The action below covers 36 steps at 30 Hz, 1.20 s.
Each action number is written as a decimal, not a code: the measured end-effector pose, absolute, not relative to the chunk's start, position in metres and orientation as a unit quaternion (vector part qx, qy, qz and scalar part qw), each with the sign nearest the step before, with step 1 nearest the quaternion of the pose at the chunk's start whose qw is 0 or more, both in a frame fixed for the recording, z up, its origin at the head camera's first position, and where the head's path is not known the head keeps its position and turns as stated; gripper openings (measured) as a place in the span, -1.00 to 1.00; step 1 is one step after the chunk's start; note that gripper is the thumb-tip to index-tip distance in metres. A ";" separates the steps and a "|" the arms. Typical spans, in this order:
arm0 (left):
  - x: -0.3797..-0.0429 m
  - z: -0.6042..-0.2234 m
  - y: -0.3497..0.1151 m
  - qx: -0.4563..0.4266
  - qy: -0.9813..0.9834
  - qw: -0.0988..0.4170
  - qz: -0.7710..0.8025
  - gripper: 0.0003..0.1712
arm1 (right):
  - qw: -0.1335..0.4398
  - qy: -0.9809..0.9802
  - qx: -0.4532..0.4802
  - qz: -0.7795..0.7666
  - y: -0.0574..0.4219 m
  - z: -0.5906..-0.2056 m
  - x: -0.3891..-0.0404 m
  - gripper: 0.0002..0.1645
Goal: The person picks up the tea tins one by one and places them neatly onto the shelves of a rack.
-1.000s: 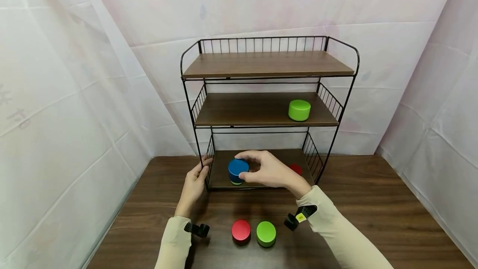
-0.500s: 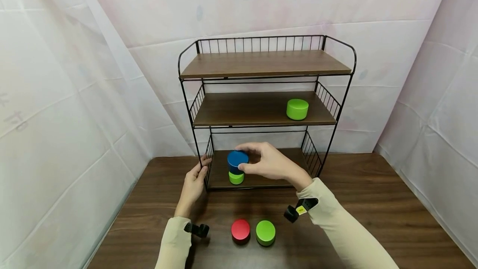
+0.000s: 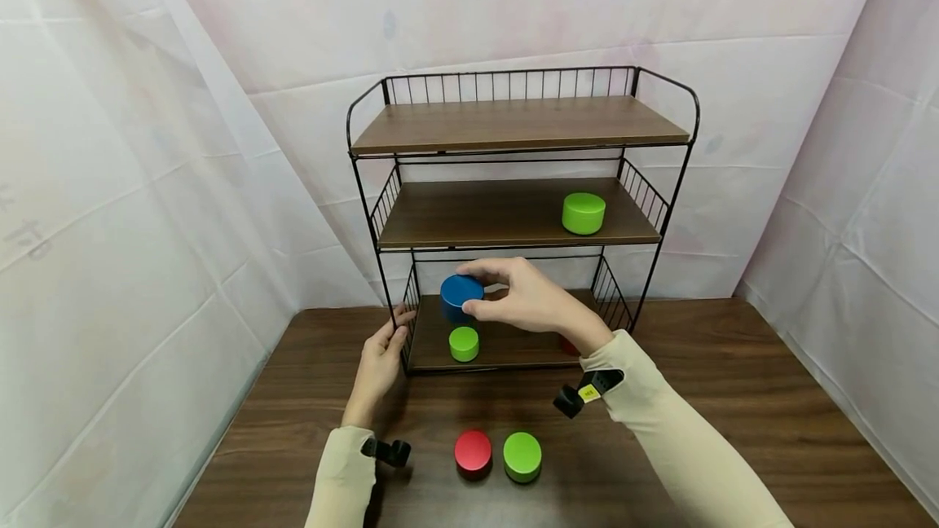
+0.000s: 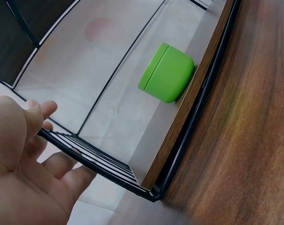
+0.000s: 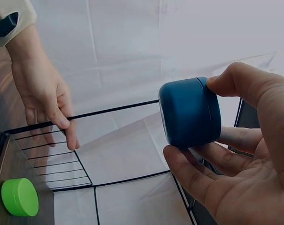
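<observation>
My right hand pinches a round blue lidded container between thumb and fingers, just inside the bottom level of a three-tier rack. Below it, a small round green container sits on the bottom shelf, apart from the blue one. My left hand holds the rack's left front post, thumb on one side and fingers on the other by the side wires. A red container on the bottom shelf is mostly hidden behind my right wrist.
Another green container stands on the middle shelf's right part. On the table before the rack, a red container and a green container stand side by side. White cloth hangs behind and at both sides.
The right hand has lifted the blue container up off the small green container, which now shows whole. The left hand stays on the rack post.
</observation>
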<state>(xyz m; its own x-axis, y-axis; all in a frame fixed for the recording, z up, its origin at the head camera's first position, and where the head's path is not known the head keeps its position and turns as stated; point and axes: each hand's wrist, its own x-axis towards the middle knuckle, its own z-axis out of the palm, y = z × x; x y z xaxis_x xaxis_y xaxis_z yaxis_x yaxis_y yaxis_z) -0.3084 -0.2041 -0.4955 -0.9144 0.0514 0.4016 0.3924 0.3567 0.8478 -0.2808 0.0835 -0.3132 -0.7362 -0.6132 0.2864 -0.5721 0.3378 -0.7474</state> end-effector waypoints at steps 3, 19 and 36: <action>-0.308 -0.495 -0.205 -0.137 -0.809 0.153 -0.550 -0.58 | 0.024 0.817 -0.364 -0.447 0.083 -0.311 -0.283 -0.37; -0.308 -0.495 -0.205 -0.134 -0.809 0.147 -0.554 -0.57 | 0.007 0.819 -0.361 -0.445 0.086 -0.279 -0.293 -0.39; -0.307 -0.495 -0.204 -0.134 -0.809 0.148 -0.553 -0.58 | -0.010 0.824 -0.362 -0.436 0.081 -0.253 -0.302 -0.40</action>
<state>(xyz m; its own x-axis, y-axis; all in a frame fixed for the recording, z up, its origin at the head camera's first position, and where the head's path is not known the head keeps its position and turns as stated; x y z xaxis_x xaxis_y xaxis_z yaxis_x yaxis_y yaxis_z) -0.3071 -0.2044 -0.4950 -0.9199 0.0534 0.3884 0.3813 0.3519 0.8548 -0.3017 0.0814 -0.2535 -0.7380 -0.5872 0.3323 -0.6049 0.3575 -0.7116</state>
